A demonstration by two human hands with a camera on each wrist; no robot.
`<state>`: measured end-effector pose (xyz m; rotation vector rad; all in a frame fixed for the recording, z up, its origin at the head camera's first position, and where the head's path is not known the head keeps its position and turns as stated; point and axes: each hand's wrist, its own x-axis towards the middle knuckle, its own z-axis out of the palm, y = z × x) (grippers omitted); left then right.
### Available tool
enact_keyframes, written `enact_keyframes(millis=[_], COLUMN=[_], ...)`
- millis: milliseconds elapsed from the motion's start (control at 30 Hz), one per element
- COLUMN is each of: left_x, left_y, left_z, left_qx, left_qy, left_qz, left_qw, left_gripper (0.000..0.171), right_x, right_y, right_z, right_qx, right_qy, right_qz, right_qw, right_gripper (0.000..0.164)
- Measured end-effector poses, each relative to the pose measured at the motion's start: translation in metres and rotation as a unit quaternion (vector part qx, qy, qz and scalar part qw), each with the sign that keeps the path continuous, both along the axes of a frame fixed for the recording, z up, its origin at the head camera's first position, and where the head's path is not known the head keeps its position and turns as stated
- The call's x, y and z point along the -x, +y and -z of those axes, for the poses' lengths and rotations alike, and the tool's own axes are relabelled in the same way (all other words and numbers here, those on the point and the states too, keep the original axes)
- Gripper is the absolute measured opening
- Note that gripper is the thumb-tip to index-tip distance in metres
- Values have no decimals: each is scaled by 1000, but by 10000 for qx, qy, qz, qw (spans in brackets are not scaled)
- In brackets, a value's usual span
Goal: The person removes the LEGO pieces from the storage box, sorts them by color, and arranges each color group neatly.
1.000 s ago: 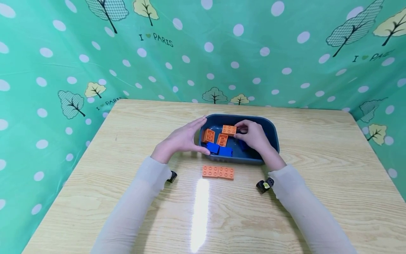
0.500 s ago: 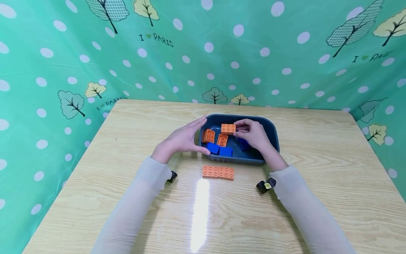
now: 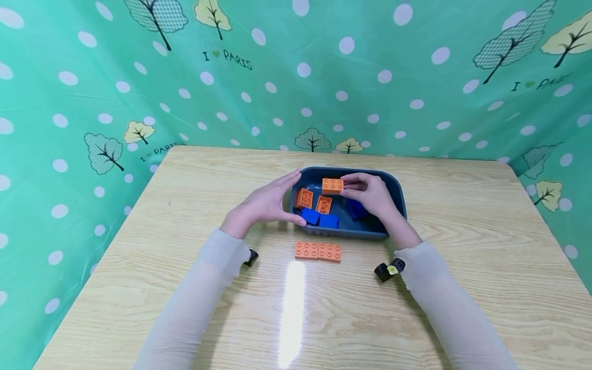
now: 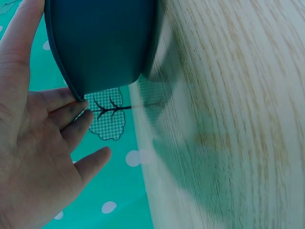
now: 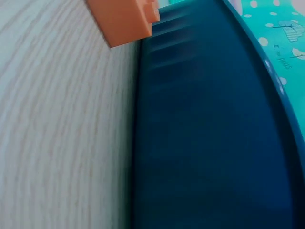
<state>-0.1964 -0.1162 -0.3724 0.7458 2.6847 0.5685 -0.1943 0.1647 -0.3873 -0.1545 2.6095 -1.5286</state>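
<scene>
A dark blue plastic bin (image 3: 347,234) stands on the table. My left hand (image 3: 263,203) rests at its left end, thumb and fingers spread and nearly straight against the rim; in the left wrist view the fingertips touch the bin's rim (image 4: 62,71). My right hand (image 3: 373,199) pinches the right end of an orange toy building brick (image 3: 332,186), studs up, within the bin. Below it lie two other orange bricks, one at the left wall (image 3: 304,198) and one beside it (image 3: 324,205). Blue bricks (image 3: 329,221) lie along the near wall, and another blue brick (image 3: 356,209) sits under my right hand, partly hidden.
Two orange bricks (image 3: 317,251) lie end to end on the wooden table (image 3: 222,318) before the bin. One orange brick's corner (image 5: 124,21) shows in the right wrist view. A green dotted curtain (image 3: 277,77) hangs behind the table.
The orange brick in my right hand has risen slightly and shifted a little left. More of the blue brick beneath that hand shows now. My left hand stays in place.
</scene>
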Motion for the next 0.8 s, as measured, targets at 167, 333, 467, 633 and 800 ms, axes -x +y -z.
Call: enact_keyframes(millis=[167,333,467,633,800], left_x=[-1,-1,-1,-1,-2], left_y=[0,-1,-1,0,0], left_z=[-1,-1,-1,-2,-2], left_qx=[-37,-59,-68,-49,-17], left_qy=[-30,-37,-41,-49,-39], left_qz=[-5,-10,-13,-12,-7], left_qw=[10000,10000,10000,10000,10000], left_gripper=[129,129,129,129,128], right_x=[-4,-13,-20,-28,-39], right_y=[5,12,16,20,24], right_z=[-4,-10,-12,-14,-19], right_qx=[47,80,161,255,241], right_qy=[33,96,126,172,143], right_qz=[31,-1,40,20,-54], right_qw=[10000,9999,9998,9995,9996], right_gripper=[37,40,40,38,38])
